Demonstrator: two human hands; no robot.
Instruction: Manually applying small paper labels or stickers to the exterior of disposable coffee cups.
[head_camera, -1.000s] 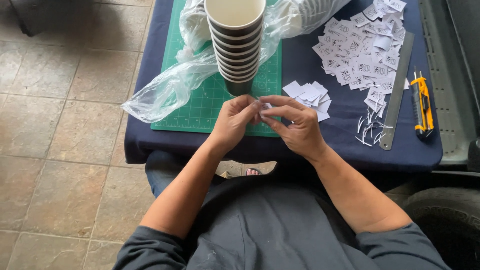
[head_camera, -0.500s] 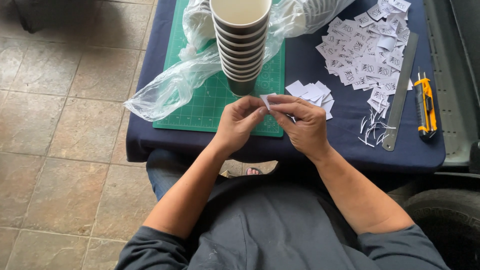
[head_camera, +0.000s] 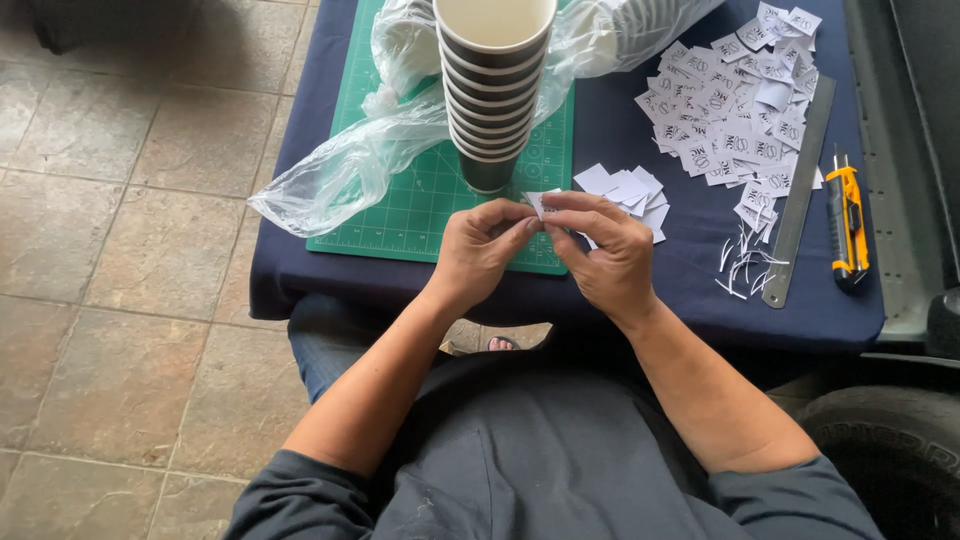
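Note:
My left hand (head_camera: 482, 252) and my right hand (head_camera: 602, 254) meet above the near edge of the green cutting mat (head_camera: 425, 200), both pinching one small white paper square (head_camera: 541, 203) between thumbs and fingertips. Just beyond my hands stands a tall stack of dark paper cups (head_camera: 492, 80) with white insides. A small heap of blank white squares (head_camera: 630, 192) lies right of the stack, close to my right hand.
A crumpled clear plastic bag (head_camera: 345, 170) lies across the mat behind the cups. At the right of the dark blue tablecloth (head_camera: 800, 310) are a pile of printed paper squares (head_camera: 740, 95), a metal ruler (head_camera: 800, 195), paper slivers (head_camera: 745, 268) and a yellow utility knife (head_camera: 847, 218). A tyre (head_camera: 890, 450) sits bottom right.
My hands have kept their place over the mat's edge, with the fingers shifting slightly on the small paper square. Nothing else on the table has moved.

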